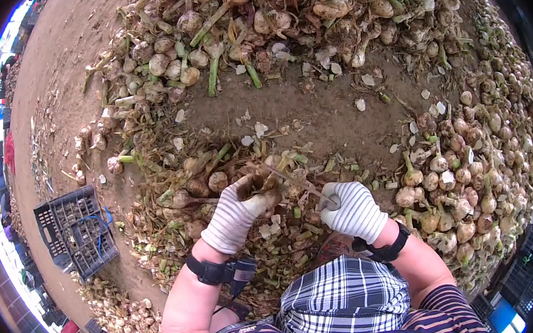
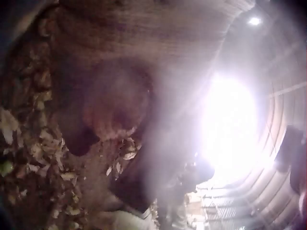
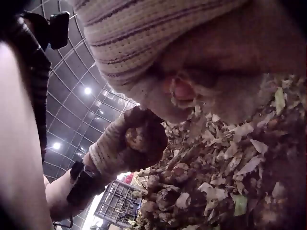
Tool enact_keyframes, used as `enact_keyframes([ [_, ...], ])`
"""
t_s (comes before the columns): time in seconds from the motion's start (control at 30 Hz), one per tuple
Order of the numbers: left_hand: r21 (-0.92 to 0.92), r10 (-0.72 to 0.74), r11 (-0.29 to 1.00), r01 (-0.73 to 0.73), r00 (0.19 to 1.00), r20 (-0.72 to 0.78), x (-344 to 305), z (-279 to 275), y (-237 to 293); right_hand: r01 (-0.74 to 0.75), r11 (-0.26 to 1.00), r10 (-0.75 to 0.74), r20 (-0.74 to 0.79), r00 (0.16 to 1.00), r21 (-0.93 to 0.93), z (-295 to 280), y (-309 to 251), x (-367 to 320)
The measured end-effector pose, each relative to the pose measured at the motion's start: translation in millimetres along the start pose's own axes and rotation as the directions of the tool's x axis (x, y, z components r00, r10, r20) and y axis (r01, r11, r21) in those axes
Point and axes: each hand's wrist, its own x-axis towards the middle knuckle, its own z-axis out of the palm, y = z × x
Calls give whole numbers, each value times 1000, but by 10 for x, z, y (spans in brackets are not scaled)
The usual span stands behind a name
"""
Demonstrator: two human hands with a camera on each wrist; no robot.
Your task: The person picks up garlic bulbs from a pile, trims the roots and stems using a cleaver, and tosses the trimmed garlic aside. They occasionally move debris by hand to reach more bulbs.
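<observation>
In the head view my gloved left hand [image 1: 238, 214] has its fingers curled round a brownish garlic bulb, which shows between the fingers in the right wrist view as a pale round bulb [image 3: 138, 139]. My gloved right hand [image 1: 351, 208] grips a metal cutting tool [image 1: 299, 181] whose blades point toward the left hand. Its striped glove [image 3: 144, 43] fills the top of the right wrist view. The left wrist view is dark and blurred; the left hand's glove [image 2: 144, 28] spans its top, and the bulb cannot be made out there.
A large heap of garlic with stalks [image 1: 303, 11] lies ahead. Trimmed-looking bulbs [image 1: 452, 182] are piled at the right. Cut stalks and skins [image 1: 267, 249] cover the ground below the hands. A black crate [image 1: 82, 233] stands at the left, beside bare soil.
</observation>
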Motion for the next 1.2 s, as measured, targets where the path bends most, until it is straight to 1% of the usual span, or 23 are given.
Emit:
enact_keyframes([
  [0.03, -1, -2, 1000, 2, 1000, 0, 9, 31, -26, -2, 1000, 2, 1, 1000, -1, -3, -24, 6],
  [0.1, 375, 202, 920, -114, 958, -203, 13, 54, -114, 54, 996, -56, -24, 998, -66, -13, -63, 30],
  [0.13, 376, 346, 890, -258, 919, -190, 0, 45, -150, -25, 991, 34, 70, 997, -131, -54, -54, 57],
  [0.17, 379, 346, 889, -256, 919, -191, -16, 25, -139, -114, 979, 143, 172, 975, -168, -108, -53, 61],
  [0.23, 659, 706, 566, -496, 703, -78, -50, -28, -7, -91, 946, 133, 114, 985, -310, 111, 382, -58],
  [0.27, 694, 725, 563, -450, 672, -152, 29, 29, 60, -198, 928, 252, 139, 958, -314, 162, 497, -59],
  [0.3, 273, 498, 854, -443, 848, -182, 38, 202, 158, -307, 897, 375, 179, 910, -319, 258, 580, -89],
  [0.33, 86, 397, 915, -393, 917, -37, 0, 374, 288, -371, 899, 406, 121, 906, -234, 383, 648, -79],
  [0.4, 129, 413, 841, -525, 778, 474, -115, 709, 583, -255, 965, 260, 101, 960, -68, 642, 954, -35],
  [0.43, 213, 465, 736, -643, 709, 530, -140, 740, 677, -351, 936, 351, 107, 930, -25, 364, 521, 9],
  [0.5, 839, 470, 345, -421, 851, 233, 97, 274, 689, -304, 931, 302, 38, 952, 202, 294, 592, -39],
  [0.53, 978, 507, 171, -116, 862, 14, 228, -28, 598, -312, 925, 320, 1, 948, 214, 282, 671, -13],
  [0.57, 974, 576, 10, 227, 795, -191, 350, -376, 432, -325, 918, 339, -29, 940, 227, 288, 763, -4],
  [0.63, 878, 364, -106, 466, 840, -402, 445, -1131, -94, -332, 905, 366, -88, 927, 264, 298, 773, 21],
  [0.77, 925, 235, -62, 374, 906, -351, 341, -973, -34, -246, 937, 288, -152, 945, 247, 319, 655, 100],
  [0.83, 946, 61, -81, 313, 949, -309, 374, -898, -47, -205, 924, 234, -51, 971, 323, 218, 475, 148],
  [0.87, 936, -25, 28, 352, 936, -351, 393, -868, -62, -179, 949, 207, -85, 975, 258, 117, 337, 133],
  [0.9, 937, -23, 28, 347, 938, -347, 452, -973, -250, -179, 949, 208, -90, 974, 258, 83, 286, 155],
  [0.93, 914, 88, 350, 205, 964, -250, 491, -983, -340, -104, 982, 126, -137, 983, 160, 64, 265, 175],
  [1.0, 444, 166, 892, -88, 976, -141, 404, -823, -347, 3, 997, -15, -156, 988, -77, -34, 93, 165],
  [1.03, 439, 165, 894, -89, 977, -138, 331, -663, -261, 78, 988, -100, -157, 982, -136, -46, 34, 157],
  [1.1, 465, 327, 833, -298, 945, 20, 259, -513, -173, 189, 948, -224, -114, 968, -256, -131, -171, 134],
  [1.2, 666, 231, 675, -318, 948, 218, -16, -159, 236, 258, 907, -296, -71, 952, -333, -161, -261, 132],
])
